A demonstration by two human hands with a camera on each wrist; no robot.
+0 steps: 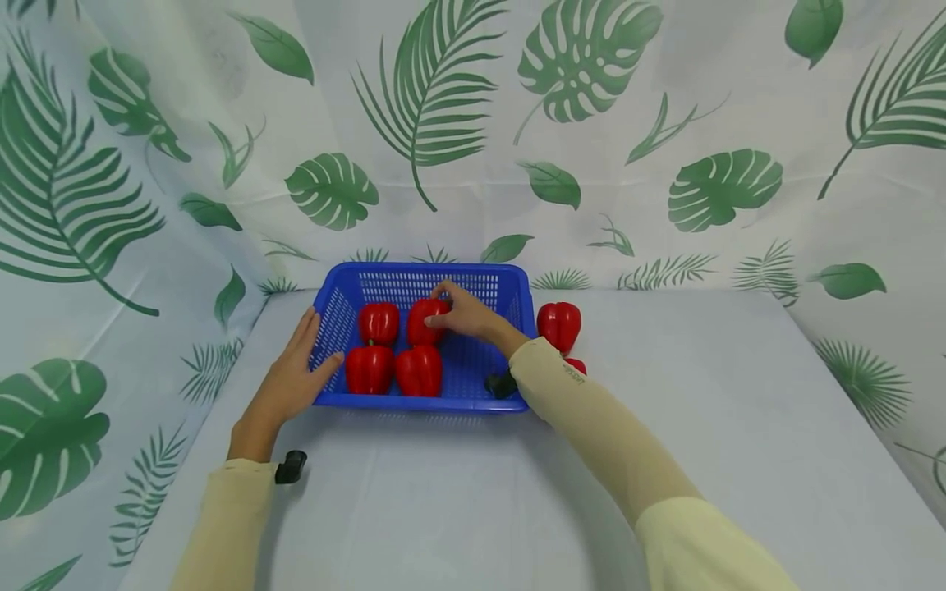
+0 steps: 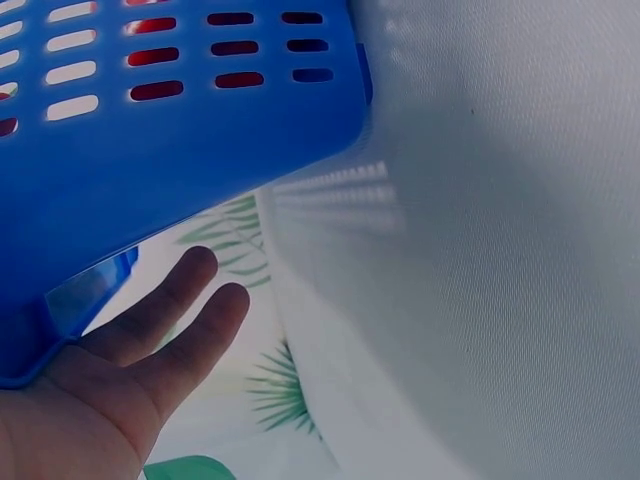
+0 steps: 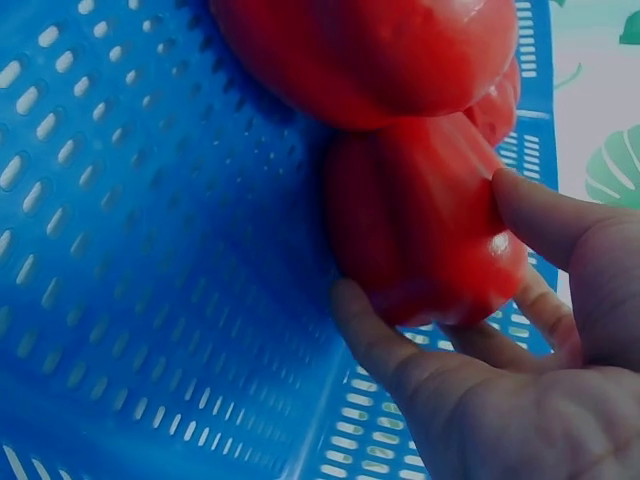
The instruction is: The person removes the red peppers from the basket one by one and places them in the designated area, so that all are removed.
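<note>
In the head view a blue basket (image 1: pixel 421 404) holds several red bell peppers, among them a front-left one (image 1: pixel 369 369) and a back-left one (image 1: pixel 379 322). The right hand (image 1: pixel 469 315) reaches inside and grips a pepper (image 1: pixel 424 322) in the back row. Seen from the right wrist, thumb and fingers of that hand (image 3: pixel 530 370) curl round this pepper (image 3: pixel 420 220), which touches another pepper (image 3: pixel 370 50). The left hand (image 1: pixel 296 373) rests with straight fingers against the basket's left side; in the left wrist view the hand (image 2: pixel 120 390) lies at the basket's rim (image 2: pixel 200 190).
Two more red peppers lie on the white table (image 1: pixel 414 509) just right of the basket, one at the back (image 1: pixel 558 326) and one (image 1: pixel 576 364) partly hidden by the right forearm. A leaf-patterned cloth (image 1: pixel 458 107) stands behind and at both sides.
</note>
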